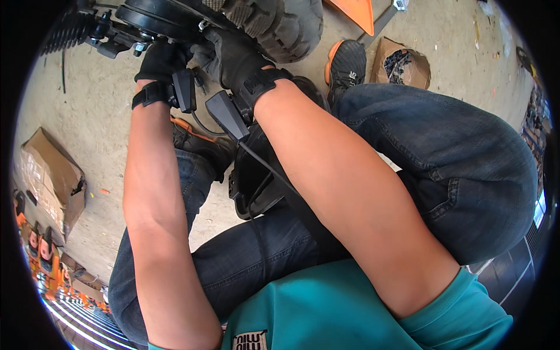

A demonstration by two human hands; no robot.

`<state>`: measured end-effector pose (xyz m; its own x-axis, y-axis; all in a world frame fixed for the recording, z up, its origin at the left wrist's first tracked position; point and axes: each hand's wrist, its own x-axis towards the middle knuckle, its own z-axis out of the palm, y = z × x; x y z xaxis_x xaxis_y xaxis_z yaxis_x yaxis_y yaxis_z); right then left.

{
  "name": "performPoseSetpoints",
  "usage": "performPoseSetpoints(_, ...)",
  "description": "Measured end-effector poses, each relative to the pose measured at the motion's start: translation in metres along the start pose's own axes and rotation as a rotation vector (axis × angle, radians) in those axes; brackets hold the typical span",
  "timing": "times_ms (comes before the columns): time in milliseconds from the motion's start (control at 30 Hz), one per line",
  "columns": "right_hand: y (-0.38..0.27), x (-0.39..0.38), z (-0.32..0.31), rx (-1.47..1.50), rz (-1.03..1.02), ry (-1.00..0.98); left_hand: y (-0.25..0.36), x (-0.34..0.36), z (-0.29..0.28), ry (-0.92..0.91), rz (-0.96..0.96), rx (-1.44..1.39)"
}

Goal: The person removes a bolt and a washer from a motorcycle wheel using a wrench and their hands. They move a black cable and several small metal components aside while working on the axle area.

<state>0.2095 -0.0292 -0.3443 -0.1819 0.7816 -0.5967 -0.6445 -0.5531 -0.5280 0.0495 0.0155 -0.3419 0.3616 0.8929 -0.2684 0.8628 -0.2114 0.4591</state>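
Head view: working with both gloved hands close together at the lower edge of a black rounded housing (160,18), up at the top of the view, just beside a knobbly black tyre (294,29). Curling the left hand (165,61) in under the housing, near a bolt (140,48) with a pale end; hiding its fingertips there, so not being able to tell whether gripping anything. Bending the right hand (233,55) in beside it, with fingers folded rather than spread; showing nothing clearly pinched, so leaving its hold uncertain too. Probably working partly by feel, hence calling for light, even finger pressure, and for steadying with one hand before pushing or twisting with the other. Better leaning in for a clear line to the fingertips. Angling the right knuckles clear of the tyre's lugs. Minding the dark boxes (184,90) strapped at both wrists, hanging near each other, and the trailing cable (256,156), possibly snagging on the bolt or bumping together during turning.
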Motion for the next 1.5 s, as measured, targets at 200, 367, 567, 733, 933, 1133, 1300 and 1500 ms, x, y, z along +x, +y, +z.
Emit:
performPoseSetpoints(200,-0.002,-0.002,0.000,0.285,0.154,0.025,0.000,0.004,0.010,-0.034,-0.360,-0.755)
performPoseSetpoints(367,-0.007,-0.004,0.009,0.093,0.081,-0.004,-0.014,-0.001,0.016,0.050,-0.074,-0.257)
performPoseSetpoints(567,0.041,0.036,-0.027,-0.085,-0.165,-0.008,-0.022,0.002,0.017,0.147,0.205,0.104)
performPoseSetpoints(733,0.006,0.002,-0.001,-0.072,-0.015,-0.145,-0.059,0.003,0.042,0.120,0.107,-0.204)
performPoseSetpoints(933,0.051,0.043,-0.041,-0.924,-0.683,0.026,-0.042,0.013,0.037,0.135,0.229,-0.018)
performPoseSetpoints(1133,0.038,0.030,-0.022,-0.479,-0.352,-0.075,-0.045,0.006,0.026,0.209,0.394,0.137)
performPoseSetpoints(1300,0.041,0.035,-0.039,-0.560,-0.424,-0.062,-0.028,0.009,0.018,0.011,0.184,0.172)
performPoseSetpoints(1500,0.057,0.043,-0.033,-0.698,-0.650,0.154,-0.043,0.008,0.015,-0.035,0.183,0.159)
